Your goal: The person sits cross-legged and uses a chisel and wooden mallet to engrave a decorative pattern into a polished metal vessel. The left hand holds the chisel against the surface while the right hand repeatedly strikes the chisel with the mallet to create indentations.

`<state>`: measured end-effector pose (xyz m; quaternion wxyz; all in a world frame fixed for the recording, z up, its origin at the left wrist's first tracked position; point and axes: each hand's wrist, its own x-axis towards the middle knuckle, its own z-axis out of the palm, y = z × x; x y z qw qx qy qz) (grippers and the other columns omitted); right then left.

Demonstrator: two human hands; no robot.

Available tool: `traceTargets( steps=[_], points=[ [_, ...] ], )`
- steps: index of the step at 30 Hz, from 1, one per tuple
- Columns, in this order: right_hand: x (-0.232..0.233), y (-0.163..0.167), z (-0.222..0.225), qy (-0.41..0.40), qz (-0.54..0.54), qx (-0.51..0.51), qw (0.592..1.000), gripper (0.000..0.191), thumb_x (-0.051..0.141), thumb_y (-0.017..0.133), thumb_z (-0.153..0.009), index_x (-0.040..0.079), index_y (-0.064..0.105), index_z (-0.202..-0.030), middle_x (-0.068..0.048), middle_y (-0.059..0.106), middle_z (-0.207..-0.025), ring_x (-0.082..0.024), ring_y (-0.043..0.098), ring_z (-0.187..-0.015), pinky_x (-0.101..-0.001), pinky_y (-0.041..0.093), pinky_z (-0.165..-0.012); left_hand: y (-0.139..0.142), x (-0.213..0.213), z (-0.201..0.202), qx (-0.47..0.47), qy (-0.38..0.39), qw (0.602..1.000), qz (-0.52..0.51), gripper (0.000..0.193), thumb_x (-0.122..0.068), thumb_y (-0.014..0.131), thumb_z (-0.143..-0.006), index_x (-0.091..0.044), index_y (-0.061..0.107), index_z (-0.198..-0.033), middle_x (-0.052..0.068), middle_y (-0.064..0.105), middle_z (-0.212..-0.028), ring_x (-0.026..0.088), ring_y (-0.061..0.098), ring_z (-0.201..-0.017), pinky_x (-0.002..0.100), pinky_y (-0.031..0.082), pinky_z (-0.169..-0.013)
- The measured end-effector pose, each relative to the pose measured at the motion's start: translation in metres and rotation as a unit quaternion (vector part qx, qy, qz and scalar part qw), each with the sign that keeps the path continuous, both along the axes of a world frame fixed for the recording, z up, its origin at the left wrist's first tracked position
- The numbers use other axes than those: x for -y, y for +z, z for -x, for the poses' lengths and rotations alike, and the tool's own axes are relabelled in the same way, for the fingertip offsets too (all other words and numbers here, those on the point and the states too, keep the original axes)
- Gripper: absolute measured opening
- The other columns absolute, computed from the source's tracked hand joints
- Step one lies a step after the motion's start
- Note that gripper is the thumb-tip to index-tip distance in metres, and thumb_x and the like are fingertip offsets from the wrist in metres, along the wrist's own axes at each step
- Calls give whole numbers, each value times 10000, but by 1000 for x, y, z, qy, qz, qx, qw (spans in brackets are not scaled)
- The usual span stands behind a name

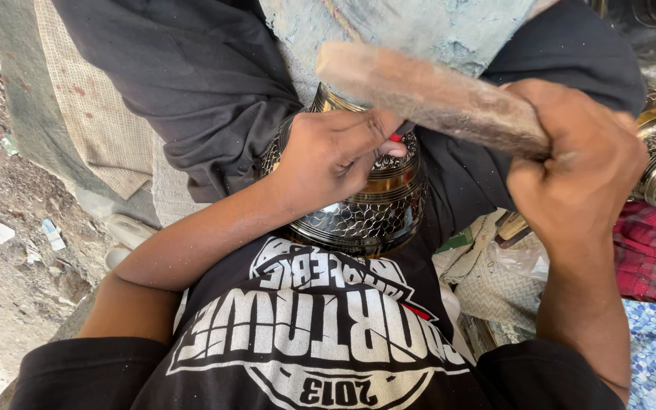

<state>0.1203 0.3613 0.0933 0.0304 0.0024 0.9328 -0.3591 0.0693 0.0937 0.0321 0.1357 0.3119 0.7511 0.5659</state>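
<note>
In our lap sat the pot (358, 205), engraved metal, likely stiff, weighty and slick. Our left hand (328, 156) pinched a small tool on its top; our right hand (578, 163) gripped the mallet (427, 95) above it.

No labels, signs or screens anywhere in view. Only possible packaging: a crumpled clear plastic bag (521, 262) low at the right, lying on pale woven cloth just beside a red checked cloth. A few small white and pale blue wrapper scraps (52, 234) scattered on the bare dirt ground at far left; too small to tell their kind.
</note>
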Motion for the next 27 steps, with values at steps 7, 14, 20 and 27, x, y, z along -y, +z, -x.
traceTargets(
  steps=[7,14,20,27],
  points=[
    [-6,-2,-7,21,-46,-31,998,370,-198,589,-912,4,646,-1216,-124,722,-1090,-197,744,-984,-296,580,-866,1,4,1,-2,4,1000,11,613,151,610,-925,-80,541,-1489,91,732,-1285,132,795,-1027,218,636,-735],
    [19,15,17,49,-154,-72,984,344,-196,674,-807,-26,697,-1105,-160,728,-936,-260,722,-821,-371,531,-742,2,3,1,7,14,1000,13,595,149,604,-906,-59,573,-1463,93,753,-1161,138,800,-1012,240,650,-773],
    [27,20,23,86,-144,-30,985,471,-255,701,-707,-15,645,-1108,-167,659,-886,-259,667,-800,-376,543,-778,6,5,4,-2,23,999,23,599,131,633,-882,-64,586,-1446,55,752,-1095,132,795,-970,262,642,-796],
    [20,3,17,-73,181,6,981,443,-256,692,-875,1,583,-1220,-89,674,-1080,-169,673,-925,-288,585,-846,8,7,8,-20,14,1000,1,582,121,649,-899,-80,585,-1441,56,763,-1175,130,790,-965,255,639,-802]
  ],
)
